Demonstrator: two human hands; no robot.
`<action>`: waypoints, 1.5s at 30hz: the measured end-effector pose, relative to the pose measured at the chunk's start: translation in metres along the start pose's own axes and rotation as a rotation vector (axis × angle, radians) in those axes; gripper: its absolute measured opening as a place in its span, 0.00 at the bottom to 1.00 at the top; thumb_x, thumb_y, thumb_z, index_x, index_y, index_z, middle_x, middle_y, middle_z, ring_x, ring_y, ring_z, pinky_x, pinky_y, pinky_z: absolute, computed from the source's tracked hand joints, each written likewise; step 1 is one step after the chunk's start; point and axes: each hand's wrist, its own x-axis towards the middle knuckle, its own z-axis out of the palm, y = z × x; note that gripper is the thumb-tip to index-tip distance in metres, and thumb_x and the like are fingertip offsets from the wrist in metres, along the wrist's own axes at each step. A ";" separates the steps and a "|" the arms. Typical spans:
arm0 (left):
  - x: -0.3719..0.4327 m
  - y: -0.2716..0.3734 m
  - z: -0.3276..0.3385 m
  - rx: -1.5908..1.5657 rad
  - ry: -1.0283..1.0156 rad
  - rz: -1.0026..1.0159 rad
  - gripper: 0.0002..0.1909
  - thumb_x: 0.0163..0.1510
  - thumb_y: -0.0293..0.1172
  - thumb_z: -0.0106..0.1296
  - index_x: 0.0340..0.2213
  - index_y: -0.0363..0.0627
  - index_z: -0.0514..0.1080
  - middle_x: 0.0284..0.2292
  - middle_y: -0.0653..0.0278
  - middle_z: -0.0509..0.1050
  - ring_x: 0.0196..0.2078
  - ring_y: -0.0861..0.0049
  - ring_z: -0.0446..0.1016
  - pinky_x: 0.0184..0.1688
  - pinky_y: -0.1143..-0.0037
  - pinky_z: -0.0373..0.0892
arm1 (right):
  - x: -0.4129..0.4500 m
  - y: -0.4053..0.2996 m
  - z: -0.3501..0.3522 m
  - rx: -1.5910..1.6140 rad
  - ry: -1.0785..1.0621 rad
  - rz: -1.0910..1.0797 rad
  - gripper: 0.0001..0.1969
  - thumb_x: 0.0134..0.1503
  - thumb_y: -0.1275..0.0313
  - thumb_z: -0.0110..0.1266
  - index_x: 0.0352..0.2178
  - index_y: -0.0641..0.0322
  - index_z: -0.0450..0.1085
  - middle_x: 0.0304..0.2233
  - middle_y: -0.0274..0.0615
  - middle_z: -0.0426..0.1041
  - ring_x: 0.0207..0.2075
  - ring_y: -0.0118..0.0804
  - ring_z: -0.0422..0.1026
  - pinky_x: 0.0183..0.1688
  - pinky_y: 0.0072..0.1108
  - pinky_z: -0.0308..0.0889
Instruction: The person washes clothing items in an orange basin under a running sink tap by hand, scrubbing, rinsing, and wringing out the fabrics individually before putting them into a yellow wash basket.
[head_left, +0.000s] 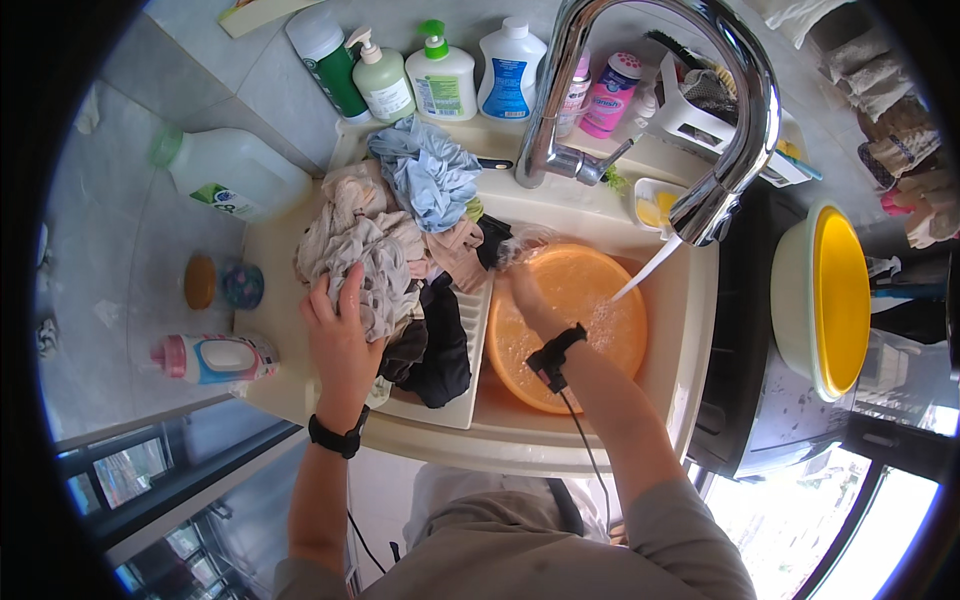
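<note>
My left hand (335, 324) curls over a wet, light grey cloth (379, 259) on top of a heap of laundry on the white ribbed washboard (474, 315). Dark garments (439, 352) lie beside its thumb, and a light blue cloth (426, 171) forms the far end of the heap. Over the far left rim of the orange basin (574, 397), my right hand (516, 276) is blurred amid splashing water, so its fingers are unclear. A black cloth (493, 238) lies just beyond it. Water runs from the chrome faucet (705, 210) into the basin, which stands in the sink (694, 330).
Pump bottles (442, 82) and other bottles line the back ledge. A large white jug (232, 172) and a pink-capped bottle (217, 358) stand left. A soap dish (654, 202) sits near the faucet. Right of the sink is a yellow-lined tub (821, 300). A cable (589, 442) hangs from my right wrist.
</note>
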 end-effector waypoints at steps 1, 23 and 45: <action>0.007 0.011 0.008 -0.023 0.015 0.027 0.47 0.25 0.20 0.64 0.52 0.52 0.59 0.46 0.50 0.56 0.47 0.51 0.57 0.48 0.60 0.60 | 0.000 0.027 -0.014 -0.331 -0.085 -0.132 0.18 0.57 0.61 0.38 0.40 0.66 0.64 0.38 0.53 0.67 0.44 0.46 0.65 0.46 0.33 0.60; 0.001 0.012 0.008 0.004 -0.002 -0.005 0.49 0.25 0.18 0.64 0.53 0.53 0.58 0.48 0.49 0.56 0.49 0.49 0.57 0.49 0.59 0.59 | 0.007 0.040 -0.227 -0.243 -0.221 -0.333 0.27 0.45 0.74 0.47 0.50 0.69 0.59 0.54 0.49 0.58 0.60 0.40 0.48 0.63 0.29 0.40; 0.005 0.016 0.014 -0.039 0.019 0.031 0.45 0.28 0.20 0.63 0.52 0.53 0.60 0.46 0.49 0.58 0.46 0.49 0.58 0.47 0.58 0.59 | 0.019 0.051 -0.040 0.456 -0.240 0.320 0.13 0.53 0.58 0.43 0.33 0.53 0.62 0.31 0.37 0.65 0.31 0.37 0.65 0.27 0.31 0.65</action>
